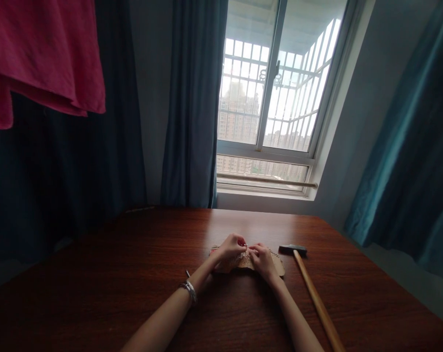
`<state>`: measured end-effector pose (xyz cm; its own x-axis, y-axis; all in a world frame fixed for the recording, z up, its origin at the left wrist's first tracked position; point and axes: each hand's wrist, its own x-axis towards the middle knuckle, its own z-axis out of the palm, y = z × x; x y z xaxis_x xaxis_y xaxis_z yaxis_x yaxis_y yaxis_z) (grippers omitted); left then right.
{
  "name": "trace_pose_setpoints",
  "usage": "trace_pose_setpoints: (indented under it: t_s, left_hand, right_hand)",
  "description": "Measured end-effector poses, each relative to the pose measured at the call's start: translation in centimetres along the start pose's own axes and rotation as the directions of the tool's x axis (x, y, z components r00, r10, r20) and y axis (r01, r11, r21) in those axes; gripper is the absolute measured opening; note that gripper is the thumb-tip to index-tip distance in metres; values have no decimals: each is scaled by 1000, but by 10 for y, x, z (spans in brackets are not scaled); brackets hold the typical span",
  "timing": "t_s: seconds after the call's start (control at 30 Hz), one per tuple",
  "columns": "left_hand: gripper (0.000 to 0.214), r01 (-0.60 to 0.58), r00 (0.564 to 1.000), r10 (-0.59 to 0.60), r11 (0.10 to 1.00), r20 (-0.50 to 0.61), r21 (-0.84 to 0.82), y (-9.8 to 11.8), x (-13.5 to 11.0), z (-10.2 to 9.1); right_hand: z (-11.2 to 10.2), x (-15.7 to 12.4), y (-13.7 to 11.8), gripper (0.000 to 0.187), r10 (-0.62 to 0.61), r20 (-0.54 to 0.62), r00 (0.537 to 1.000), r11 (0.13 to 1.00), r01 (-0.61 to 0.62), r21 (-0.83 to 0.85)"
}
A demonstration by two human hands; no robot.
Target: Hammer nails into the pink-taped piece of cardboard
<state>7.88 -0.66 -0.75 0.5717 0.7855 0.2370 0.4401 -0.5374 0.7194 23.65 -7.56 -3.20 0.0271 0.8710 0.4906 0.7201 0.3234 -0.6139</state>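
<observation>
A tan, flat piece like cardboard or leather (279, 264) lies on the wooden table, with an uneven front edge and a speckled reddish pattern in its middle. My left hand (233, 246) is over its left part, thumb and fingers pinched together near the centre. Facing it, my right hand (263, 260) is closed at the fingertips over the right part. The fingertips almost meet at one spot; whatever small thing is between them is too small to make out. A row of dark marks runs along the piece's upper right edge.
A hammer (316, 298) with a black head and long wooden handle lies to the right. A thin dark metal rod (187, 273) shows beside my left wrist. Beyond the brown table (162, 244) are blue curtains (192, 107) and a window; a pink towel (45, 54) hangs upper left.
</observation>
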Motion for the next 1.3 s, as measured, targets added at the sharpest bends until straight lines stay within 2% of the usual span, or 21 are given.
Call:
trace_pose_setpoints:
  t_s: [0.17,0.27,0.4,0.47,0.53,0.7,0.77,0.87,0.93,1.0,1.07,1.13,1.2,1.3]
  left_hand:
    - [25,17,1000,-17,1000,-4,-2,0,0,0]
    - [26,40,999,-40,999,-1,0,-2,0,1]
    - [27,49,999,-49,999,-13,3,-5,0,3]
    - [27,45,999,-45,999,-14,0,-6,1,3]
    - [27,46,999,-46,999,-12,-1,-6,1,4]
    - [28,72,997,-72,997,-19,0,-5,1,3]
    - [28,69,997,-69,998,-17,-12,-5,1,3]
    - [27,46,999,-47,998,-24,-34,-5,0,3]
    - [26,38,999,-39,998,-32,-41,-6,0,4]
    - [26,35,999,-37,999,-38,-41,-7,0,4]
    - [26,27,999,-29,999,-40,-43,-7,0,4]
    - [26,19,999,-20,999,-40,-42,-7,0,5]
    - [26,25,999,-26,999,-36,-31,-7,0,5]
    - [27,37,999,-38,999,-28,-18,-6,-1,5]
  right_hand:
    - [-54,-9,3,29,115,-95,989,951,-138,-278]
    - [-87,-34,12,30,262,-133,956,825,-293,-483]
    - [-119,-90,23,36,358,-199,912,637,-394,-662]
    - [-126,-118,25,41,407,-245,880,544,-450,-708]
    - [-127,-137,25,47,411,-265,872,497,-458,-736]
    - [-119,-148,21,37,301,-203,932,431,-323,-843]
    - [-120,-145,24,35,314,-174,933,455,-309,-835]
    - [-129,-139,31,28,371,-158,915,640,-375,-671]
    - [-135,-135,31,26,423,-149,894,791,-444,-421]
    - [-138,-131,23,30,517,-96,851,846,-525,-99]
    - [-137,-128,6,38,617,15,787,768,-606,207]
    - [-135,-125,-14,42,633,157,758,645,-628,435]
    - [-132,-122,-33,44,599,270,754,549,-632,547]
    - [-126,-117,-55,46,534,363,763,483,-629,609]
